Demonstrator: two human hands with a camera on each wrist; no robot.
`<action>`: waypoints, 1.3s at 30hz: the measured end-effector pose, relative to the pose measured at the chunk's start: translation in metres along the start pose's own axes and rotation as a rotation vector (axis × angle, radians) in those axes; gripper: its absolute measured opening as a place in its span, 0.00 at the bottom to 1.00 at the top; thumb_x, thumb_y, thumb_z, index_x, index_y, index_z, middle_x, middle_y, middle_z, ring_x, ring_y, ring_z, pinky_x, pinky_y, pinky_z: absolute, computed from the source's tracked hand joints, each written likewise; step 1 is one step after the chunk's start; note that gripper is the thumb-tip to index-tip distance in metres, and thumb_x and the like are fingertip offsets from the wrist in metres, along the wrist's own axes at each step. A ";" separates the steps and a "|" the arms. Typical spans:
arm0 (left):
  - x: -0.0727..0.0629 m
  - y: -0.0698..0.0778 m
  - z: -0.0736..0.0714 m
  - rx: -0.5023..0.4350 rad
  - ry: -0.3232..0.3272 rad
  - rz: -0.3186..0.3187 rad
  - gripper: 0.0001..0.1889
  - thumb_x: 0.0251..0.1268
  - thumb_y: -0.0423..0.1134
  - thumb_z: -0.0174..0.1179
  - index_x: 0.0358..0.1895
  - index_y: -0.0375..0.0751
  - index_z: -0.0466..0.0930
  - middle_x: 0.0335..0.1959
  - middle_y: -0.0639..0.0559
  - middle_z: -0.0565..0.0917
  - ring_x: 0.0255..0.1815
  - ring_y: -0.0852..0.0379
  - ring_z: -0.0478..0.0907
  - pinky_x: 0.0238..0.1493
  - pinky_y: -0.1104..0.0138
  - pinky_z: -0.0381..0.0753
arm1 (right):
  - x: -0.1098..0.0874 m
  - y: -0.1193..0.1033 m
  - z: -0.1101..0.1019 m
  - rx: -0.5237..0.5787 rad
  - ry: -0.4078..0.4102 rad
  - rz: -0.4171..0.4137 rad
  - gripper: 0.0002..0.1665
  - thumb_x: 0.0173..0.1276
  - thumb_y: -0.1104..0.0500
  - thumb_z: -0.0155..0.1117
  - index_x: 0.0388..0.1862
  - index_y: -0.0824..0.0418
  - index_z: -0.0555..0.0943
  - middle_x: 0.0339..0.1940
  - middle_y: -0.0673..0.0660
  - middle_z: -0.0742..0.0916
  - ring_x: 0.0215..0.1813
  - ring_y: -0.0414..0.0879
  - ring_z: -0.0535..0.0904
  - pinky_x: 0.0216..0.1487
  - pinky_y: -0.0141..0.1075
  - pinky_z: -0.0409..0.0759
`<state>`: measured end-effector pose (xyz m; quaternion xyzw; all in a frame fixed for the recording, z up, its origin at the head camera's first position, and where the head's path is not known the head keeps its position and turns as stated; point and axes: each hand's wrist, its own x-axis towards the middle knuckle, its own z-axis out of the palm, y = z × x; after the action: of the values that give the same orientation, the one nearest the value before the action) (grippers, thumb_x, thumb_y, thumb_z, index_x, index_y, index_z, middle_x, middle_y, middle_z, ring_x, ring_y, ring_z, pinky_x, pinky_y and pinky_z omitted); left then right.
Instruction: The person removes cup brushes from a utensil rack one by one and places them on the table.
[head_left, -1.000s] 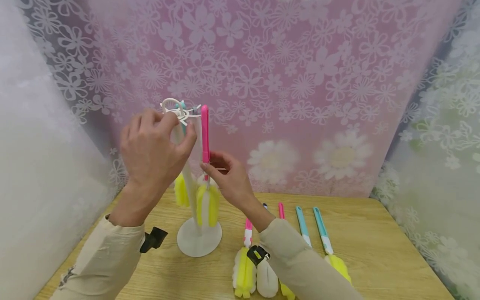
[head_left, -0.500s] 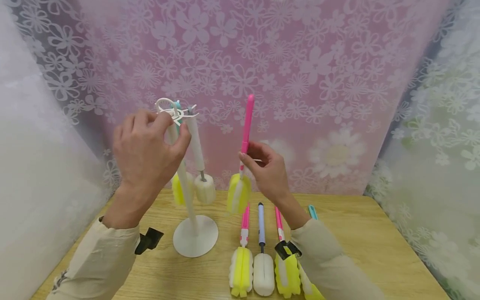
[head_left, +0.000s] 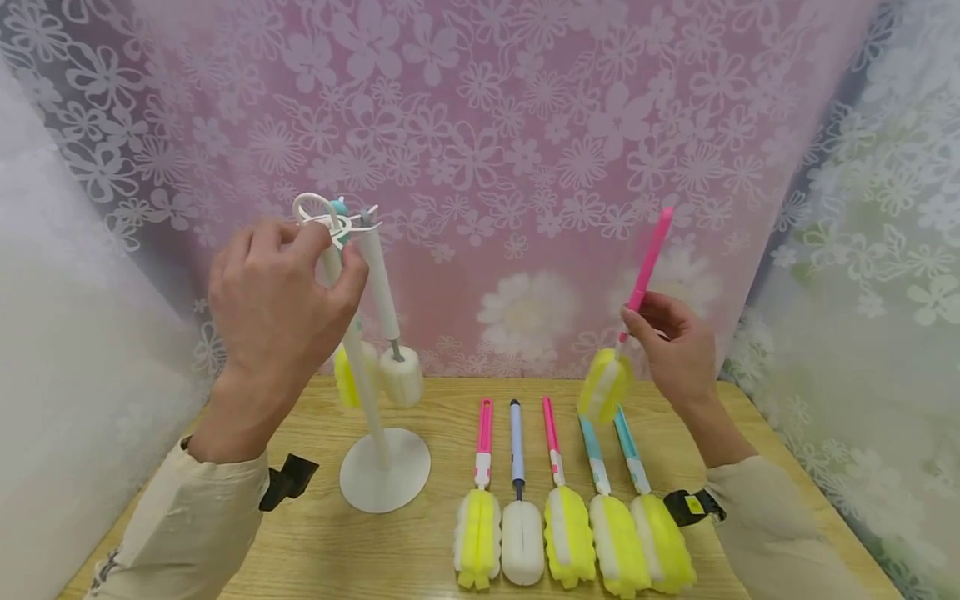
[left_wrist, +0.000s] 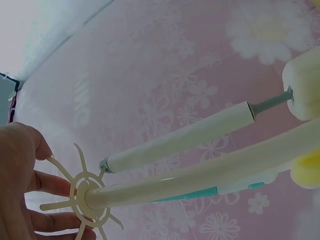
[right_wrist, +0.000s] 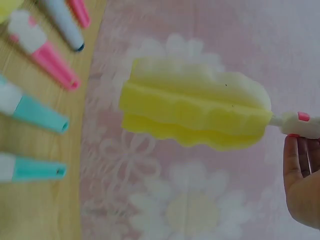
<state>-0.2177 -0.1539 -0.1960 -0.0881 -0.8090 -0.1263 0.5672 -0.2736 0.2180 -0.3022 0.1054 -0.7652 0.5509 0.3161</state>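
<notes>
Pinching a pink-handled brush (head_left: pixel 647 271), the right hand (head_left: pixel 681 350) is at the head view's right; at left, the left hand (head_left: pixel 277 304) grips a white stand (head_left: pixel 366 392) by its top.

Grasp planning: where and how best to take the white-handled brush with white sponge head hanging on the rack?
Lower half of the straight white cylindrical handle, from the right, likely best. It hangs slightly tilted, top at the white spoked rack; white pole and left hand are on its left. Grey neck is thin, white sponge head bulky.
</notes>
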 end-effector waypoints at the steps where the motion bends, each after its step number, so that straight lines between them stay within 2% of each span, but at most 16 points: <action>1: 0.000 0.000 0.000 0.002 0.001 0.003 0.19 0.61 0.48 0.49 0.33 0.37 0.84 0.31 0.38 0.81 0.32 0.37 0.75 0.34 0.44 0.72 | -0.001 0.005 -0.009 -0.023 0.011 0.017 0.20 0.65 0.60 0.65 0.54 0.66 0.79 0.40 0.45 0.85 0.39 0.36 0.81 0.40 0.23 0.78; 4: -0.001 -0.001 -0.001 0.009 0.003 0.011 0.18 0.61 0.47 0.49 0.32 0.37 0.84 0.31 0.38 0.81 0.31 0.37 0.75 0.32 0.45 0.72 | -0.005 0.022 -0.033 -0.042 0.039 0.087 0.21 0.64 0.57 0.66 0.55 0.64 0.79 0.39 0.42 0.85 0.38 0.35 0.82 0.40 0.22 0.77; 7: -0.001 -0.001 -0.001 0.012 0.007 0.015 0.18 0.61 0.47 0.48 0.31 0.38 0.83 0.31 0.38 0.82 0.31 0.37 0.75 0.33 0.44 0.72 | -0.010 0.036 -0.058 0.043 0.037 0.169 0.20 0.63 0.58 0.66 0.54 0.60 0.79 0.40 0.42 0.85 0.38 0.34 0.83 0.40 0.21 0.77; 11: -0.001 0.000 -0.001 0.006 0.013 0.022 0.17 0.60 0.46 0.48 0.30 0.37 0.82 0.31 0.38 0.82 0.31 0.36 0.76 0.36 0.44 0.72 | -0.018 0.048 -0.083 0.159 0.037 0.236 0.17 0.62 0.60 0.67 0.51 0.57 0.80 0.39 0.43 0.85 0.37 0.34 0.83 0.37 0.22 0.78; 13: -0.001 -0.001 -0.002 0.007 0.012 0.022 0.16 0.60 0.45 0.49 0.31 0.37 0.82 0.31 0.38 0.83 0.32 0.36 0.76 0.37 0.44 0.72 | -0.022 0.053 -0.092 0.135 0.031 0.265 0.17 0.63 0.59 0.67 0.51 0.56 0.80 0.38 0.42 0.85 0.36 0.32 0.83 0.36 0.22 0.78; 17: -0.002 -0.001 -0.003 0.006 0.007 0.017 0.16 0.60 0.44 0.49 0.31 0.36 0.82 0.32 0.38 0.83 0.33 0.37 0.77 0.39 0.44 0.72 | -0.027 0.063 -0.106 0.008 -0.010 0.304 0.14 0.65 0.57 0.65 0.50 0.53 0.80 0.36 0.37 0.84 0.34 0.31 0.83 0.36 0.21 0.78; 19: -0.002 -0.001 -0.003 0.003 0.003 0.016 0.16 0.60 0.44 0.49 0.31 0.36 0.82 0.32 0.38 0.83 0.33 0.37 0.77 0.40 0.44 0.72 | -0.030 0.068 -0.112 -0.055 -0.042 0.319 0.16 0.66 0.55 0.64 0.52 0.57 0.79 0.35 0.35 0.84 0.34 0.31 0.82 0.35 0.22 0.78; 23: -0.002 -0.001 -0.003 0.001 0.006 0.023 0.16 0.60 0.44 0.49 0.30 0.36 0.81 0.32 0.38 0.83 0.32 0.36 0.78 0.40 0.44 0.72 | -0.037 0.082 -0.120 -0.177 -0.152 0.370 0.29 0.68 0.51 0.61 0.60 0.70 0.73 0.33 0.34 0.82 0.33 0.31 0.82 0.35 0.25 0.80; 26: -0.002 -0.001 -0.002 0.002 0.009 0.027 0.15 0.59 0.44 0.49 0.30 0.36 0.81 0.32 0.38 0.83 0.31 0.36 0.78 0.40 0.44 0.72 | -0.043 0.092 -0.121 -0.236 -0.252 0.436 0.38 0.69 0.47 0.58 0.63 0.76 0.68 0.36 0.38 0.83 0.35 0.32 0.82 0.37 0.30 0.82; 29: -0.002 -0.002 -0.002 0.009 0.013 0.029 0.15 0.59 0.43 0.49 0.31 0.35 0.81 0.32 0.37 0.83 0.31 0.36 0.78 0.39 0.44 0.72 | -0.049 0.102 -0.119 -0.263 -0.331 0.503 0.39 0.69 0.45 0.58 0.62 0.77 0.68 0.39 0.48 0.85 0.36 0.35 0.83 0.39 0.35 0.83; 32: -0.003 -0.003 -0.003 0.015 0.012 0.028 0.16 0.60 0.44 0.49 0.31 0.35 0.82 0.32 0.37 0.83 0.32 0.36 0.78 0.39 0.44 0.72 | -0.054 0.109 -0.115 -0.273 -0.376 0.559 0.38 0.69 0.46 0.59 0.60 0.79 0.69 0.41 0.56 0.85 0.36 0.39 0.83 0.41 0.39 0.83; 35: -0.003 -0.003 -0.002 0.014 0.016 0.026 0.16 0.59 0.44 0.48 0.30 0.36 0.82 0.32 0.37 0.84 0.32 0.36 0.78 0.39 0.44 0.72 | -0.058 0.116 -0.114 -0.265 -0.409 0.617 0.38 0.69 0.48 0.60 0.60 0.80 0.68 0.38 0.56 0.86 0.38 0.45 0.84 0.41 0.41 0.83; 39: -0.003 -0.001 -0.001 0.006 0.027 0.032 0.15 0.59 0.44 0.49 0.29 0.37 0.81 0.32 0.38 0.84 0.30 0.36 0.78 0.36 0.44 0.72 | -0.064 0.127 -0.114 -0.277 -0.427 0.685 0.39 0.68 0.48 0.61 0.60 0.82 0.67 0.34 0.54 0.86 0.37 0.47 0.84 0.39 0.41 0.83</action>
<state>-0.2167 -0.1554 -0.1984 -0.0975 -0.8003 -0.1160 0.5801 -0.2466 0.3571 -0.4168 -0.0864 -0.8710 0.4820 -0.0396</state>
